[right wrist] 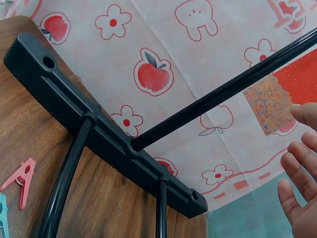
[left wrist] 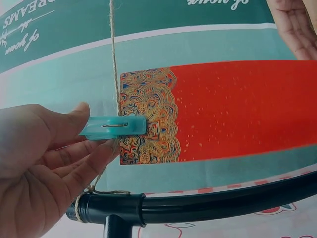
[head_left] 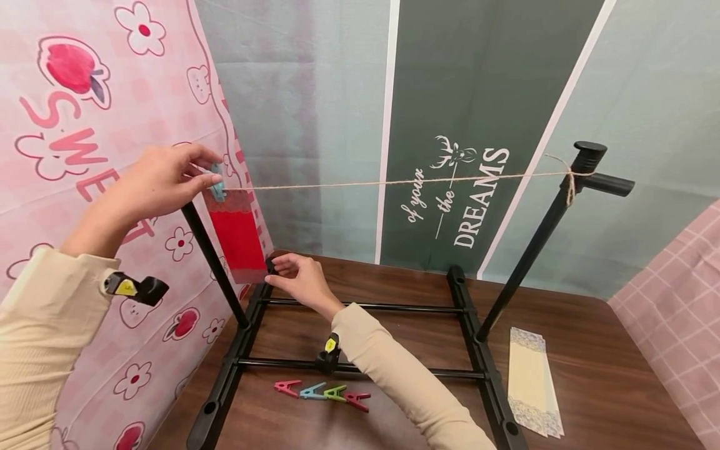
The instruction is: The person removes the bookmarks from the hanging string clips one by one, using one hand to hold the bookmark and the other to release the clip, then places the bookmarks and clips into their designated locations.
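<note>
My left hand pinches a light-blue clothespin between thumb and fingers at the left end of a twine line. The clothespin's jaws lie over the twine and the upper edge of a red paper strip with ornate patterned ends. From the twine, the strip hangs down beside the rack's left post. Close to the strip's lower end is my right hand, its fingers loosely bent and nothing gripped in them. Whether the right thumb touches the strip is hard to tell.
A black rack stands on the wooden table, twine knotted at its right post. Several colored clothespins lie at the front. Cream patterned strips lie on the right. Printed cloths hang behind and beside the table.
</note>
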{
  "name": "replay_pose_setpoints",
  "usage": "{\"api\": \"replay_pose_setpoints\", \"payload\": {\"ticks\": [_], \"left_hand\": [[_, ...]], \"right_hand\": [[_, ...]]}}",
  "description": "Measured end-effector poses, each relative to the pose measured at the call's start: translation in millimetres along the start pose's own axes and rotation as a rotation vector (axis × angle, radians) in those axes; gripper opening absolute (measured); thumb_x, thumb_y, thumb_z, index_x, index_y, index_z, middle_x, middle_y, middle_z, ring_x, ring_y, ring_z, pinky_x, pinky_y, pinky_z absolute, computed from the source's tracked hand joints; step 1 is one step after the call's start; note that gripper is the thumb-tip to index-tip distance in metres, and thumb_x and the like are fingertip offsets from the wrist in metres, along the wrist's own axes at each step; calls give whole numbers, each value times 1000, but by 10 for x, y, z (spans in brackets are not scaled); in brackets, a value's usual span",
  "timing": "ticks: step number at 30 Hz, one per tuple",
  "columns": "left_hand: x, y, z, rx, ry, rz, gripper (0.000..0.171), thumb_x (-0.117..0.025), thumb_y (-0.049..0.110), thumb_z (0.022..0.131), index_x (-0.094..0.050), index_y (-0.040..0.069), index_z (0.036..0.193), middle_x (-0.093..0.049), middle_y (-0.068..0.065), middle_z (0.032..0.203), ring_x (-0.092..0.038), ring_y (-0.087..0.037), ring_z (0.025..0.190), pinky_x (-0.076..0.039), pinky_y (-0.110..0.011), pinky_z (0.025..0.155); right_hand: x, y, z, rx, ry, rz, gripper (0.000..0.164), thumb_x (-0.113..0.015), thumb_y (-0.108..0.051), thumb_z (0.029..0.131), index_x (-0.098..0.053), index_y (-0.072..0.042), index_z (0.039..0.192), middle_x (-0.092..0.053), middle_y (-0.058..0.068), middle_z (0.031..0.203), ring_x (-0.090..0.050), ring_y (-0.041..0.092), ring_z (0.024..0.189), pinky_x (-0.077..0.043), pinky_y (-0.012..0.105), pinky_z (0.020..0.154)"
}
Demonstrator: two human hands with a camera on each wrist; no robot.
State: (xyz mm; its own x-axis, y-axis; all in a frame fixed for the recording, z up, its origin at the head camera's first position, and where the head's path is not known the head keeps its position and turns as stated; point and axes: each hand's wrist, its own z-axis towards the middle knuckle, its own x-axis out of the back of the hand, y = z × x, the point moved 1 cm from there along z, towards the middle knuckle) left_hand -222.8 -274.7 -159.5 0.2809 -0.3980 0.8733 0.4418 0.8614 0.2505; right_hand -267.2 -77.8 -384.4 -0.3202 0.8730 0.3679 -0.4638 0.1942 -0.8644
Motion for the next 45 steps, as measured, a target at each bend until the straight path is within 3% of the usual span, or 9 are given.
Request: {"api": "replay_pose_setpoints", "payload": {"ticks": [2,5,10,15,20,32,45], "left_hand": [[2,-9,-9,1,10,2,27,-64,9,92,-60,-3,116,-67,-26,102,-65,-42,93,-52,-54,75],[7,-23,-18,11,21,-1,26,-65,9,92,-61,-2,115,-68,-24,100,-65,-41,91,-54,-37,70],[14,-27,-26,21,28,2,26,-65,11,92,-62,-2,115,-68,-24,99,-65,-39,90,-45,-21,63],[19,-23,-24,6,42,22,24,-66,11,92,-63,-2,112,-69,-23,96,-66,-38,88,-44,-20,63],[17,-13,-21,-12,45,37,23,-66,10,91,-63,-1,111,-69,-21,94,-66,-37,87,-46,-25,64],[14,30,-19,-63,92,92,19,-71,7,87,-65,-1,103,-69,-18,86,-66,-34,80,-48,-47,68],[35,94,-24,-79,123,112,16,-75,9,84,-65,2,96,-69,-14,83,-66,-31,76,-46,-32,64]], "right_hand": [[-10,10,-4,-3,-4,7,31,-77,-21,85,-70,-8,111,-70,0,100,-62,3,83,-50,19,74],[-25,17,-12,-2,-5,20,26,-76,-19,86,-70,-8,109,-70,-3,96,-63,3,79,-51,20,71],[-47,10,-18,35,13,-6,16,-74,-16,88,-73,-7,101,-72,-4,90,-62,1,74,-51,19,65],[-59,-8,-11,83,38,-51,11,-74,-13,87,-75,-6,95,-72,-2,86,-61,-1,70,-50,18,60],[-65,-1,-22,76,40,-51,10,-74,-13,87,-75,-7,95,-72,-4,84,-60,0,68,-49,19,59],[-51,-8,-58,108,73,-74,10,-75,-13,86,-76,-7,95,-72,-4,84,-60,1,69,-48,19,59],[-44,41,-83,97,76,-62,13,-75,-14,86,-77,-7,97,-73,-4,85,-63,7,70,-48,19,58]]}}
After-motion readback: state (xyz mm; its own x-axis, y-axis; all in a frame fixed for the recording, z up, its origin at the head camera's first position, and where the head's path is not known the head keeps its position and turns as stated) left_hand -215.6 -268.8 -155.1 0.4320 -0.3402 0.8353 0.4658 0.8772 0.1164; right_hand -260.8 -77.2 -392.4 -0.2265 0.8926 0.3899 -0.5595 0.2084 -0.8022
